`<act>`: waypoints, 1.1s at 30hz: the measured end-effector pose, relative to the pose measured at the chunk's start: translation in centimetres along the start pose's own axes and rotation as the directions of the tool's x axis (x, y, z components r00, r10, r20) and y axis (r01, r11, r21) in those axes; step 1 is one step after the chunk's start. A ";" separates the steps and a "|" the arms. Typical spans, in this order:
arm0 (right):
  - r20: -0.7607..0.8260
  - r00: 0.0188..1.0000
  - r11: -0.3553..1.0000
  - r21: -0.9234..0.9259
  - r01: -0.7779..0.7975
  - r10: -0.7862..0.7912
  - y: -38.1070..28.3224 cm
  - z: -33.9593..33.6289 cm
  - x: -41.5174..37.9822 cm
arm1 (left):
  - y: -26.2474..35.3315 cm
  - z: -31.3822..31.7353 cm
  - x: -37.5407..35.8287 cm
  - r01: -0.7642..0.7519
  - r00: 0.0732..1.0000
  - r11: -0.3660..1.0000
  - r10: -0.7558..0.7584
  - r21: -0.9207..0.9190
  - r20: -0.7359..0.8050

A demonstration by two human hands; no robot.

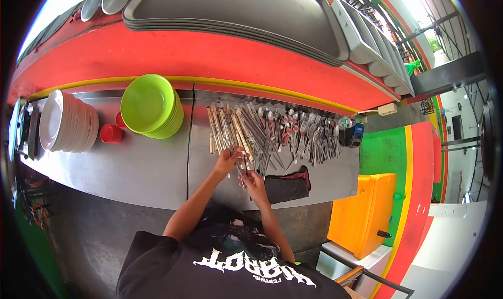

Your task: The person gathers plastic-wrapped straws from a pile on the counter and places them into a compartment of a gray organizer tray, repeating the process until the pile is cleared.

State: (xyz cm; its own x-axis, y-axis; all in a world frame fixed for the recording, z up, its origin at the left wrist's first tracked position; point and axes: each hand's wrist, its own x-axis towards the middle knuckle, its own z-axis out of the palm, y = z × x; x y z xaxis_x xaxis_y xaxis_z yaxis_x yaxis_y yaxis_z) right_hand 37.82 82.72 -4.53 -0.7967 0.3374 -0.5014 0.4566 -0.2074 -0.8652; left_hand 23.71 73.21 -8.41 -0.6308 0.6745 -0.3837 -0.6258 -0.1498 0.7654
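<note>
My left hand [228,161] reaches onto a spread of wooden and dark chopsticks [230,125] on the steel counter [152,168], fingers closed around a few of them. Just nearer me, my right hand [255,184] grips a small bunch of dark chopsticks that point up toward the pile. The two hands are close together, almost touching. A heap of metal spoons and forks [310,135] lies to the right of the chopsticks.
A stack of green bowls [152,108], a red cup [111,133] and stacked white plates [65,122] stand to the left. A dark cloth [285,187] lies by my right hand. Grey trays [236,11] sit on the red ledge above. A yellow box [369,212] stands lower right.
</note>
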 end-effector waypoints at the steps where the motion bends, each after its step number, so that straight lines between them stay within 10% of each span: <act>1: 0.023 0.999 0.999 0.016 0.033 -0.034 0.6 -0.2 0.4 | -0.4 0.1 0.0 -0.030 0.999 0.999 0.029 0.027 0.018; 8: 0.049 0.995 0.995 -0.028 0.093 -0.091 0.5 -0.7 2.2 | 0.9 3.2 -1.6 0.097 0.994 0.984 -0.090 -0.149 0.059; 12: 0.008 0.996 0.994 -0.061 0.086 -0.085 -1.0 -0.6 1.5 | 0.5 4.3 -1.8 -0.003 1.000 0.985 0.000 0.170 0.016; 25: 0.176 0.982 0.848 0.507 -0.156 0.076 -0.7 -1.3 -2.0 | 5.5 7.3 0.9 -0.304 0.945 0.945 0.282 -0.124 -0.164; 33: 0.078 0.995 0.746 0.658 -0.098 0.062 -2.3 -2.2 -1.4 | 0.5 11.0 -0.1 -0.277 0.955 0.951 0.288 0.135 -0.068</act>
State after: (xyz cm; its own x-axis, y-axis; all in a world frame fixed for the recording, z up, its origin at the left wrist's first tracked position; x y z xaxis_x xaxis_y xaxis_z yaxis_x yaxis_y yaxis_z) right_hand 38.80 84.77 -1.90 -0.7957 0.2510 -0.5512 0.1583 -0.7923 -0.5893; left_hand 28.53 81.03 -2.32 -0.8138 0.5520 -0.1817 -0.3588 -0.2314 0.9043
